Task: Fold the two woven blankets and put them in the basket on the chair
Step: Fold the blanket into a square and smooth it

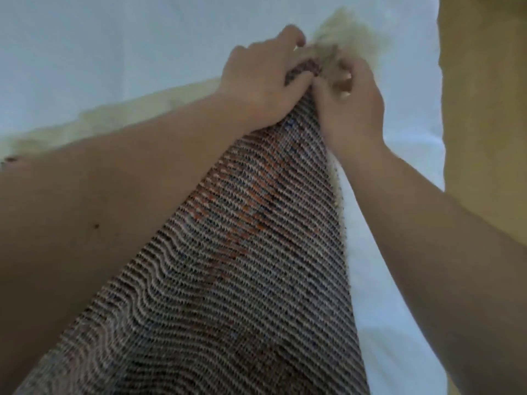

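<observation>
both hands meet at the far end of a woven blanket (245, 252), a coarse ribbed cloth in grey, cream and dark thread with patches of orange running through its middle. the left hand (256, 86) has its grip clamped on the blanket's top edge, fingers curled over the bunched cloth and thumb lying along its near side. the right hand (350, 109) sits just beside it, touching it, with its grip also closed on the same gathered edge, fingertips (345, 81) bent inward on the fabric. a pale cream fringe (342, 35) sticks out past the knuckles, too blurred to make out single strands. from the hands the blanket widens toward the camera, stretched taut between the two forearms and filling the lower middle of the view; its right edge runs along the inner side of the right forearm. more cream fringe (108, 121) shows behind the left forearm, lying on the white bed sheet (85, 52) that fills the upper left and shows again to the right of the blanket. a yellowish-brown surface (484, 95) borders the sheet along the right edge of the view; what it is cannot be told.
</observation>
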Demonstrator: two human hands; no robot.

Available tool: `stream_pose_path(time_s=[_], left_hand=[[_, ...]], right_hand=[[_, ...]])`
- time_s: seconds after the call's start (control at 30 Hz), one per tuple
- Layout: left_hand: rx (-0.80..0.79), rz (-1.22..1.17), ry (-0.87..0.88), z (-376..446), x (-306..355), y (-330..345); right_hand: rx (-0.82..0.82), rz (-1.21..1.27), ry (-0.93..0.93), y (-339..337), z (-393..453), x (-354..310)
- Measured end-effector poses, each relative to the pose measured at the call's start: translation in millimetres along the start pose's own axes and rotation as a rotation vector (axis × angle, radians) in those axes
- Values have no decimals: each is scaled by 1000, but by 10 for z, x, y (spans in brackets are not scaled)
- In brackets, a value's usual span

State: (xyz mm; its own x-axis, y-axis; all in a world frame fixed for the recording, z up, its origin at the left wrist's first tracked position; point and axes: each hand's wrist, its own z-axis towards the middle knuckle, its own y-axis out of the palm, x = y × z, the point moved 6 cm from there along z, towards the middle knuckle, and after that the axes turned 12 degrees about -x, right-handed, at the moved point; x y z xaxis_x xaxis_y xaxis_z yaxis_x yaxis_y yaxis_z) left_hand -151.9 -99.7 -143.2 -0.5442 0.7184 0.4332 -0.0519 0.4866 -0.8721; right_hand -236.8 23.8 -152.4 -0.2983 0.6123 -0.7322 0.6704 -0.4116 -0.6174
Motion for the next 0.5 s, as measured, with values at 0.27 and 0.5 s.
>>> stream_pose_path(time_s=[0.27,0.5], left_hand=[[-94,95,-65,-155,-216,191],[-107,63,-54,23,54,233]], right_hand=[[-74,-68,128,413,-1211,434],[-15,-100,180,156,-1158,458]])
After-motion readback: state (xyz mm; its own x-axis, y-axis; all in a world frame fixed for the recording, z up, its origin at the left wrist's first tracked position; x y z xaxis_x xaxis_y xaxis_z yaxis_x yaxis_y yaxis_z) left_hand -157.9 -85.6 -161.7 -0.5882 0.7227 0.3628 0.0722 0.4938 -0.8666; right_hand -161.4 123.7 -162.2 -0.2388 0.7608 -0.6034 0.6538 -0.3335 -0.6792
